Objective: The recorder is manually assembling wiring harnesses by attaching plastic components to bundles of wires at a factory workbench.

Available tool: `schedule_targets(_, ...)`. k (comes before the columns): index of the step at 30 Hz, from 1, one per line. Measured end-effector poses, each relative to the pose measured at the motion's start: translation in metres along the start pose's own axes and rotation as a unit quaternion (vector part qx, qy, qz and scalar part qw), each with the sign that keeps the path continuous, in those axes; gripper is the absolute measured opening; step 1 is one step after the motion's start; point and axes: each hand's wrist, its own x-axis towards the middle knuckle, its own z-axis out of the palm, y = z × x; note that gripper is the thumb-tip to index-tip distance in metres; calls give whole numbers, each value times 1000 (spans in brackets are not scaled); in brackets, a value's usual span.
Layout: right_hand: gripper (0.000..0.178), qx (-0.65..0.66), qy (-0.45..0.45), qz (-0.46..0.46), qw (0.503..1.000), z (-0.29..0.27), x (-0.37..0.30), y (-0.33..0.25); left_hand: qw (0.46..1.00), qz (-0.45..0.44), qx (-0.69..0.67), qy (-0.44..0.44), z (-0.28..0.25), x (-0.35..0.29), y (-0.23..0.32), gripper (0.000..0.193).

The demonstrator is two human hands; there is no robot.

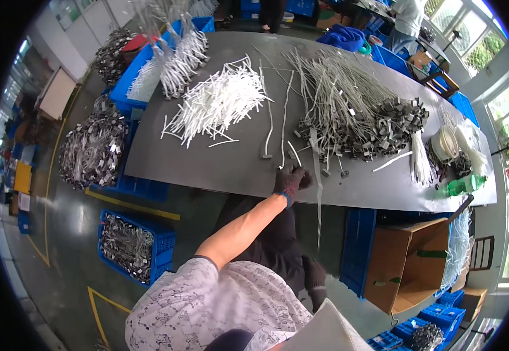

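Observation:
My left hand (293, 180), in a dark knitted glove, is at the table's front edge with its fingers curled in. Two short white tubes meet its fingertips: one slanted white tube (295, 154) and the end of a thin cable (283, 130) stretched across the table. What the fingers grip is too small to make out. My right hand (315, 276), also gloved, hangs low beside my dark trousers, its fingers hidden. Right of the left hand, a translucent strip (318, 193) hangs over the edge. Beyond lies a heap of grey cables (348, 88) with dark metal-cased connectors (377, 131).
A pile of white tubes (222, 99) lies on the grey table (167, 158) at left. Blue crates (164, 248) stand at left, one on the floor. At right are a green bottle (466, 185), a tape roll (445, 144) and a cardboard box (392, 263) below the table.

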Motion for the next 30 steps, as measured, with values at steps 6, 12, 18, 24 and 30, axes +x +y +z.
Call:
schedule_targets(6,21,-123,-69,-57,988,-24,62,-24,980,131,-121,93,-8,7,119,13)
schedule_targets(12,20,-149,-140,-45,978,-6,44,-6,947,292,-67,119,-28,2,153,10)
schedule_targets(18,18,-120,-139,-44,982,-1,30,-7,994,49,77,-62,-42,-1,130,16)
schedule_targets(24,19,-106,-176,-49,977,-7,41,12,975,60,181,-112,-20,20,75,20)
schedule_targets(30,22,243,185,-58,950,-106,161,-144,988,22,104,-116,3,-7,51,21)
